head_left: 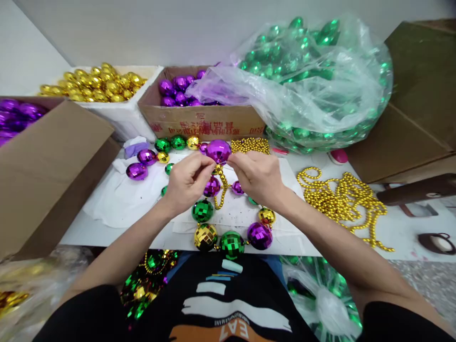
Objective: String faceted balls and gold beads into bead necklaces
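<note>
My left hand (190, 181) is closed in a pinch near the top of a short gold bead string (223, 190), just below a large faceted purple ball (218, 151). My right hand (257, 175) is closed too, thumb and fingertips pinched at the lower right of that ball. What lies between the fingertips of either hand is too small to make out. Below the hands curves a strand of big mirrored balls, with a green ball (232, 244), a gold ball (205, 236) and a purple ball (260, 235) near the table edge.
Behind stand a white box of gold balls (99, 84), a carton (199, 118) with purple balls and a clear bag (320, 95) of green balls. Gold bead chains (331, 199) lie to the right near a brown tape roll (436, 243). Another carton (50, 175) flanks the left.
</note>
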{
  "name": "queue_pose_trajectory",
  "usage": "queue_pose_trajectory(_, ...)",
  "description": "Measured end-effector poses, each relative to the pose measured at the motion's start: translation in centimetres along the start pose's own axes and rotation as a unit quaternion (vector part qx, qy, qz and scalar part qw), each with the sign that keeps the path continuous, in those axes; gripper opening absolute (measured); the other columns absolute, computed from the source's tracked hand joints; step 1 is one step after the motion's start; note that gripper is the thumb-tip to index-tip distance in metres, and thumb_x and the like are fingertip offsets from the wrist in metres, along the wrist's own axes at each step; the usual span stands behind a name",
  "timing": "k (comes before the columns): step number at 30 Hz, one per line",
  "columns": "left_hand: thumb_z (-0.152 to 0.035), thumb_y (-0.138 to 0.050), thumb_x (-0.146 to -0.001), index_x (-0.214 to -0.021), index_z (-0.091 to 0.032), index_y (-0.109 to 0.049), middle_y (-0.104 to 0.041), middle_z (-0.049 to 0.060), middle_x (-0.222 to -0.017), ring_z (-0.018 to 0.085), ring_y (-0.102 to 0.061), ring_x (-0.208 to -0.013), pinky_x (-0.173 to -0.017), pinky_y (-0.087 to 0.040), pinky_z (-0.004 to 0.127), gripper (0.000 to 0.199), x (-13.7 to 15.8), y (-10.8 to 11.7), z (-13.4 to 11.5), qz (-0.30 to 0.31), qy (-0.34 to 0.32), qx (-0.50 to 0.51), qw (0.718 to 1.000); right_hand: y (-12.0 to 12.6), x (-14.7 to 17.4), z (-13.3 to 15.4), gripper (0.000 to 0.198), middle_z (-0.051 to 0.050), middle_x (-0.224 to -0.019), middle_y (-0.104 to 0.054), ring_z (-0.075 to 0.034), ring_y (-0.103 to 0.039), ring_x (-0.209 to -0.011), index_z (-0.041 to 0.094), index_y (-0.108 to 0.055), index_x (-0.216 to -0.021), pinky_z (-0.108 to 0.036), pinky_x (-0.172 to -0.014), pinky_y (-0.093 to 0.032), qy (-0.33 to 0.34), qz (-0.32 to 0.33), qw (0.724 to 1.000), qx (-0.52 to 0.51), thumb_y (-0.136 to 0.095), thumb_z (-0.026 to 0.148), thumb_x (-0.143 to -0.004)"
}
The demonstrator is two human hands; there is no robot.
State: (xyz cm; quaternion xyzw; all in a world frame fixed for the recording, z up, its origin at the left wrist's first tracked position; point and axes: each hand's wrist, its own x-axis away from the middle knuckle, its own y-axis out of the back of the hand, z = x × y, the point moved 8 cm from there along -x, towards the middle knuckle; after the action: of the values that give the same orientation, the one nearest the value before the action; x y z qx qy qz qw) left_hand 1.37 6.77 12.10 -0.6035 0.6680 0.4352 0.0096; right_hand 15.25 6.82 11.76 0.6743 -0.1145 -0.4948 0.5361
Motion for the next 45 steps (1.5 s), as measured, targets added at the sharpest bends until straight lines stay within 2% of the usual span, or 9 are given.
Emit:
queue_pose_trajectory(5,-0.021,-0.050,-0.091,-0.080,-0.018,-0.060,-0.062,0.002,-0.076,0.015,-0.055,-0.072,-0.071,-0.043,0.029,0.016,2.2,-4.9,4.3,0.082,0.056,-0.020,0.995,-5.2,2.6,-0.7,0.028,-0.006,-0.069,-0.063,-0.016,-0.048,-0.067,0.017,-0.066,-0.092,-0.030,-0.058,-0.021,-0.001,0.130,0.991,0.020,-0.038,0.013,-0.093)
queue_pose_trajectory(11,-0.027,-0.052,-0.088,-0.078,-0.017,-0.060,-0.058,-0.002,-0.067,0.013,-0.051,-0.063,-0.060,-0.038,0.024,0.016,7.4,-9.7,9.1,0.128,0.250,0.119,0.952,-9.3,7.6,-0.7,0.026,-0.008,-0.066,-0.064,-0.016,-0.051,-0.064,0.015,-0.069,-0.092,-0.030,-0.057,-0.018,-0.058,0.164,0.984,0.021,-0.043,0.014,-0.093)
queue_pose_trajectory(15,-0.025,-0.052,-0.089,-0.075,-0.016,-0.062,-0.062,-0.001,-0.070,0.014,-0.056,-0.067,-0.063,-0.039,0.025,0.019,9.7,-11.1,9.2,0.167,0.272,0.103,0.942,-10.6,10.4,0.0,0.028,-0.007,-0.067,-0.065,-0.015,-0.052,-0.062,0.015,-0.071,-0.090,-0.028,-0.058,-0.020,-0.108,0.165,0.980,-0.018,-0.043,0.019,-0.097)
queue_pose_trajectory(24,-0.018,-0.048,-0.091,-0.073,-0.017,-0.060,-0.063,0.003,-0.074,0.017,-0.057,-0.072,-0.069,-0.039,0.028,0.022,11.0,-10.3,5.9,0.254,0.147,-0.014,0.956,-10.9,12.4,1.6,0.024,-0.004,-0.064,-0.063,-0.015,-0.049,-0.061,0.018,-0.070,-0.095,-0.030,-0.057,-0.016,-0.025,0.252,0.966,-0.055,-0.049,0.010,-0.088)
queue_pose_trajectory(29,-0.018,-0.049,-0.088,-0.070,-0.017,-0.058,-0.056,-0.001,-0.065,0.011,-0.050,-0.060,-0.059,-0.034,0.024,0.020,7.7,-7.4,5.0,0.212,0.139,-0.001,0.967,-8.8,8.4,0.6,0.031,-0.002,-0.065,-0.062,-0.013,-0.047,-0.060,0.019,-0.069,-0.098,-0.029,-0.055,-0.018,0.046,0.221,0.973,-0.052,-0.042,0.007,-0.090)
queue_pose_trajectory(35,-0.021,-0.054,-0.087,-0.072,-0.009,-0.061,-0.049,-0.005,-0.059,0.007,-0.054,-0.060,-0.065,-0.040,0.023,0.021,-4.4,2.9,-1.5,0.090,0.031,-0.088,0.992,2.4,-5.7,-0.6,0.029,0.000,-0.070,-0.062,-0.010,-0.056,-0.072,0.017,-0.071,-0.094,-0.028,-0.061,-0.025,0.070,0.090,0.993,0.012,-0.043,0.022,-0.098)
queue_pose_trajectory(38,-0.024,-0.046,-0.091,-0.078,-0.004,-0.062,-0.048,-0.004,-0.064,0.005,-0.059,-0.065,-0.071,-0.039,0.028,0.029,-7.5,7.1,-4.6,0.005,-0.032,-0.137,0.990,7.1,-9.7,0.1,0.046,0.000,-0.075,-0.060,-0.011,-0.060,-0.082,0.013,-0.072,-0.092,-0.032,-0.065,-0.024,0.086,0.021,0.994,0.057,-0.033,0.033,-0.101)
queue_pose_trajectory(40,-0.020,-0.051,-0.086,-0.071,-0.009,-0.060,-0.051,-0.004,-0.062,0.005,-0.053,-0.061,-0.067,-0.038,0.023,0.021,-7.2,7.0,-4.1,0.008,-0.035,-0.131,0.991,6.5,-9.8,0.4,0.038,-0.001,-0.072,-0.061,-0.010,-0.057,-0.075,0.014,-0.071,-0.089,-0.030,-0.062,-0.022,0.095,0.023,0.994,0.047,-0.040,0.032,-0.099)
queue_pose_trajectory(45,-0.024,-0.050,-0.084,-0.067,-0.016,-0.056,-0.056,-0.001,-0.063,0.011,-0.049,-0.062,-0.060,-0.035,0.024,0.020,-2.6,2.0,3.1,0.083,0.076,-0.039,0.993,-1.8,-5.7,-0.2,0.024,-0.001,-0.063,-0.060,-0.011,-0.045,-0.059,0.019,-0.070,-0.087,-0.028,-0.058,-0.019,0.078,0.126,0.989,-0.008,-0.047,0.014,-0.090)
